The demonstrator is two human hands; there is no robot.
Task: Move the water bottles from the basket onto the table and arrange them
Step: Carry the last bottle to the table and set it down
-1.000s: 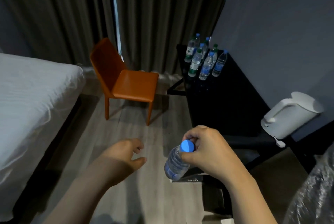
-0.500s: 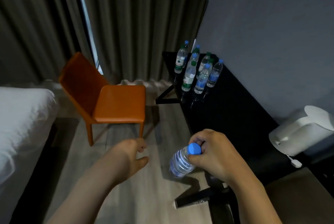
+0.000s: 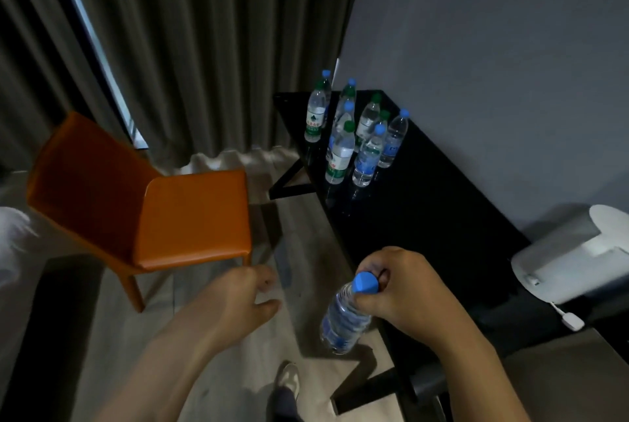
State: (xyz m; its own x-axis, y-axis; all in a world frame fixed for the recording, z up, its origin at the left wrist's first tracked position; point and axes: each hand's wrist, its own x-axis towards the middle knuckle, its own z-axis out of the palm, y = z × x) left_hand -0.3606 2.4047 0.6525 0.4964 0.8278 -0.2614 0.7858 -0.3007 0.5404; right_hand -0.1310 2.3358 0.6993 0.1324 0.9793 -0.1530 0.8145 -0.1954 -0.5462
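Observation:
My right hand (image 3: 405, 289) grips a clear water bottle (image 3: 342, 319) by its blue-capped neck, so the bottle hangs over the floor beside the near edge of the black table (image 3: 425, 210). My left hand (image 3: 235, 302) hovers empty to its left, fingers loosely curled. Several water bottles (image 3: 354, 135) with blue and green caps stand clustered at the far end of the table, by the wall. The basket is out of view.
An orange chair (image 3: 163, 217) stands on the wooden floor left of the table. A white kettle (image 3: 578, 258) sits on the table's near right. Dark curtains hang behind. A white bed corner (image 3: 10, 244) shows at the left edge. My shoe (image 3: 287, 382) is below.
The view has advanced toward the table's far end; the chair and bottle cluster look nearer and the bed has slid out left. My right hand still carries the bottle.

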